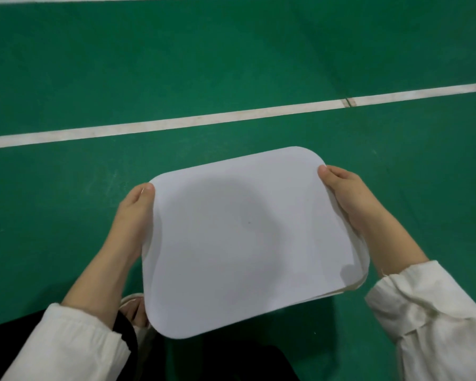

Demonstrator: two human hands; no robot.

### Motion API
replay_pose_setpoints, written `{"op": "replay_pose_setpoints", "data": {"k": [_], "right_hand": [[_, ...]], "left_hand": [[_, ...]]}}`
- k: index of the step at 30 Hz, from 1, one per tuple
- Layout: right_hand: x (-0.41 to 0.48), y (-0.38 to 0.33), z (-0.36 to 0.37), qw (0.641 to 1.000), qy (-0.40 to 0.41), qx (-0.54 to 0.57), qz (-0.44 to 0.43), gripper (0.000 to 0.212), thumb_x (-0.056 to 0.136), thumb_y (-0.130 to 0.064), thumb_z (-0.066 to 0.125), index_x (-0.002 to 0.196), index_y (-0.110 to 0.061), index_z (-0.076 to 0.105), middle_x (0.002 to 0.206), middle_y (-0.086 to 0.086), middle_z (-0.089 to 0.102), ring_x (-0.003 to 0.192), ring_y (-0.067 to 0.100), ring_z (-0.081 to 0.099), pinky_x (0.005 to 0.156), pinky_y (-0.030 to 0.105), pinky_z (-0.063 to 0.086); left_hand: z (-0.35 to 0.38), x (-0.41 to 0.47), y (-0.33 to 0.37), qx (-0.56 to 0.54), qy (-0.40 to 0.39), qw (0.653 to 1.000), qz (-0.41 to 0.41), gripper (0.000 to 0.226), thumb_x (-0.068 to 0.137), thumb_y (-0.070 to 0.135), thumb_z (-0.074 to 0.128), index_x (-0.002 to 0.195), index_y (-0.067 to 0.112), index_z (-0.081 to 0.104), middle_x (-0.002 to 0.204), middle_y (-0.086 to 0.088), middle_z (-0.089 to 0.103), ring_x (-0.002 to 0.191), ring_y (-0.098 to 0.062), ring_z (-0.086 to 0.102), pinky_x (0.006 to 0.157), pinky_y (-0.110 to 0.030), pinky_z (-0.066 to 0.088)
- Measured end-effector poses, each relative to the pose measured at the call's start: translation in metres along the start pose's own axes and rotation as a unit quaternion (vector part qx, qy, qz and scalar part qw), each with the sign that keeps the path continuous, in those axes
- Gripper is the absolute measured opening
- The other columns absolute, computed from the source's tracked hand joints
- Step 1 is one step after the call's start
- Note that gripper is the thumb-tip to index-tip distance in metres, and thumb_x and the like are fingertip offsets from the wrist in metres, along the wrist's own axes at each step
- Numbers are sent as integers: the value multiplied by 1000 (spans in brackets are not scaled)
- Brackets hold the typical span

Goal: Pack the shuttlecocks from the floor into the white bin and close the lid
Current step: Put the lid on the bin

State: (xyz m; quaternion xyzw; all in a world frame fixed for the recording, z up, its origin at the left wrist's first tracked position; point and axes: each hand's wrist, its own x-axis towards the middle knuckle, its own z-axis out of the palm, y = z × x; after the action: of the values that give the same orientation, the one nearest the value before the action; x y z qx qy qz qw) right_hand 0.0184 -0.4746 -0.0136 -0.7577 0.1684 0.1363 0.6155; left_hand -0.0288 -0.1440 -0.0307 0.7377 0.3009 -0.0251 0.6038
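Left hand (132,215) and right hand (344,196) each grip an end of the white lid (245,237) over the bin (363,270); this looks like the closing step, and pressing it down evenly likely comes next.

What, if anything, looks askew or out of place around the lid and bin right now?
The white lid sits slightly off-square: the bin's rim shows past its right edge and near-right corner, so it doesn't look fully seated. The left hand and right hand grip its sides. No shuttlecocks show on the green floor.
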Motion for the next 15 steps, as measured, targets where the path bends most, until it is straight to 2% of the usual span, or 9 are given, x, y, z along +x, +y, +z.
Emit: {"op": "replay_pose_setpoints", "data": {"k": [2, 4, 7, 9, 13, 15], "right_hand": [[0, 0, 0, 1000, 4, -4, -3, 22, 96, -31, 48, 84, -23, 65, 69, -15, 72, 59, 0, 68, 53, 15, 51], [1, 0, 1, 1000, 4, -6, 5, 20, 96, -32, 48, 89, -23, 64, 76, -12, 72, 61, 1, 68, 60, 22, 51], [1, -1, 1, 1000, 4, -5, 14, 20, 96, -32, 47, 99, -21, 63, 82, -8, 71, 62, 3, 69, 63, 25, 50], [0, -3, 2, 1000, 3, -9, 23, 21, 97, -32, 46, 102, -21, 62, 83, -6, 71, 64, 6, 68, 61, 25, 51], [-6, -3, -1, 999, -16, 4, 48, 18, 97, -29, 46, 97, -22, 62, 81, -5, 72, 63, 8, 69, 59, 25, 52], [-5, -3, -5, 998, -26, 5, 63, 18, 97, -28, 46, 95, -21, 62, 84, -2, 71, 65, 10, 69, 62, 28, 52]], "left_hand": [[1, 2, 1, 20, -3, 1000, 15, 22, 96, 32, 41, 105, 20, 57, 106, -3, 61, 96, -20, 56, 86, -36, 44], [1, 6, 1, 44, -14, 999, 24, 23, 95, 38, 42, 104, 21, 56, 98, 1, 60, 86, -16, 55, 73, -31, 44], [-2, 13, 5, 77, -34, 996, 28, 21, 92, 41, 47, 87, 23, 55, 84, 4, 56, 73, -14, 50, 60, -29, 38], [-4, 19, 8, 96, -54, 993, 33, 19, 92, 38, 48, 84, 22, 55, 85, 2, 56, 77, -17, 49, 64, -31, 38], [-2, 24, 17, 127, -87, 987, 41, 16, 95, 27, 43, 101, 22, 57, 102, -2, 60, 88, -20, 53, 75, -31, 41], [0, 24, 24, 128, -95, 986, 40, 18, 95, 21, 43, 101, 21, 59, 103, -5, 62, 85, -21, 55, 73, -30, 42]]}}
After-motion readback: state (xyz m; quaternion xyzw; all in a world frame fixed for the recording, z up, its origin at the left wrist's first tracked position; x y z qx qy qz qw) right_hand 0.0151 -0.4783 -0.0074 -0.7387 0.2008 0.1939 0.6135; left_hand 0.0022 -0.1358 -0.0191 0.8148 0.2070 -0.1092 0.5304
